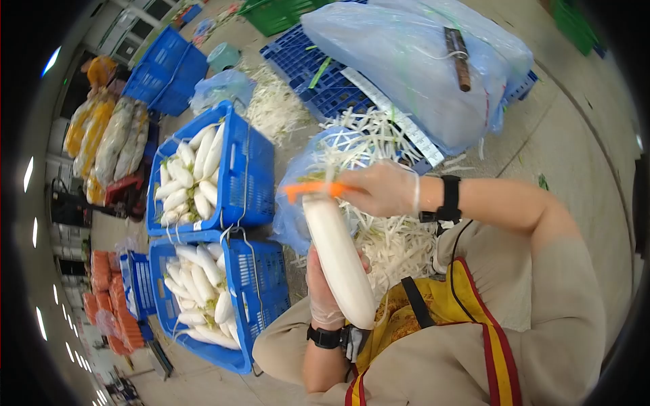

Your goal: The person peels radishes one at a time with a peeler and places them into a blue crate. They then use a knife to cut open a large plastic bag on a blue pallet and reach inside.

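A long white daikon radish [340, 264] lies slanted in front of my body. My left hand [323, 292], in a thin clear glove, is wrapped around it from beneath and the side. My right hand [380, 188], also gloved, grips an orange peeler [313, 190]. The peeler sits across the leafy-stemmed end of the radish, with pale peel around it. Beneath my hands a heap of white peelings [399, 247] covers the floor, and more strips [369, 135] spill by a blue plastic bag [292, 196].
Two blue crates [252, 169] [261, 291] hold several daikon radishes. A large bag wrapped in bluish plastic [413, 61] rests on a blue pallet [305, 64], with a dark-handled tool [458, 61] on top. Stacked orange sacks [112, 298] and a blue crate [166, 71] stand farther off.
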Available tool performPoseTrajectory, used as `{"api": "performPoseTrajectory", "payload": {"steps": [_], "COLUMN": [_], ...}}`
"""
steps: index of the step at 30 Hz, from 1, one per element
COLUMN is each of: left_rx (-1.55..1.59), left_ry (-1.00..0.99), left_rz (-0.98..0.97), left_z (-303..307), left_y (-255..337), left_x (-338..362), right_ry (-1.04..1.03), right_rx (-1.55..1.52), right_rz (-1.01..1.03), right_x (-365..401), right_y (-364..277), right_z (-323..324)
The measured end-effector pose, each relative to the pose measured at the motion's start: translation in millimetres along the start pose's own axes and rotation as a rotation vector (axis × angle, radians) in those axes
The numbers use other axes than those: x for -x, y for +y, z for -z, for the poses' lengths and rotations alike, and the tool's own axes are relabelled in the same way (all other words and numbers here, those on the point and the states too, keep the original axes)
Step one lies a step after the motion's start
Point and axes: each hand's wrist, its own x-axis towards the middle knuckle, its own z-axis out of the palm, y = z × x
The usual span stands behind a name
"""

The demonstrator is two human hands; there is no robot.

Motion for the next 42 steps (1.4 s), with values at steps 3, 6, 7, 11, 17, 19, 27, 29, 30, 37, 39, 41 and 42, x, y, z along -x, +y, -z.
{"api": "performPoseTrajectory", "payload": {"steps": [3,6,7,11,17,19,27,29,30,37,39,41,42], "left_rx": [0.222,0.403,0.450,0.564,0.443,0.290,0.309,0.244,0.191,0.023,-0.364,-0.428,-0.847], "left_ry": [0.067,-0.288,-0.357,-0.363,-0.022,0.024,0.163,0.179,0.188,0.604,0.765,0.749,0.664], "left_rz": [0.106,0.160,0.190,0.218,0.003,-0.273,-0.579,-0.526,-0.478,-0.195,-0.312,-0.428,-0.666], "left_z": [11.3,28.1,26.6,24.8,47.7,56.6,54.2,85.9,106.4,194.7,213.7,182.5,177.0], "left_y": [4.7,-0.2,2.7,11.7,8.0,38.9,199.0,185.7,175.9,93.7,84.9,72.7,63.9], "left_x": [-0.8,-7.9,-5.5,1.8,-20.5,-24.4,-59.3,-76.1,-87.0,-147.9,-170.6,-180.6,-192.5], "right_ry": [-0.002,0.074,0.051,0.070,-0.056,-0.128,-0.079,-0.115,-0.152,-0.098,-0.119,-0.190,-0.203], "right_rx": [-0.190,-0.305,-0.319,-0.107,0.017,0.051,-0.032,-0.021,0.002,0.065,0.056,0.106,0.072], "right_rz": [0.053,0.157,0.191,-0.291,-0.257,-0.271,-0.321,-0.344,-0.364,-0.373,-0.404,-0.460,-0.492], "right_x": [5.0,15.5,7.5,-12.3,-3.5,-2.9,-3.6,-3.2,-3.6,-9.5,-17.4,-26.3,-31.3], "right_y": [8.2,-13.8,-5.4,34.8,31.2,26.7,34.4,34.0,34.8,45.0,57.9,73.8,84.5], "right_z": [-15.4,-20.9,-22.2,-24.4,-29.3,-20.9,-3.2,-4.7,-5.2,-16.8,-18.5,-22.6,-28.6]}}
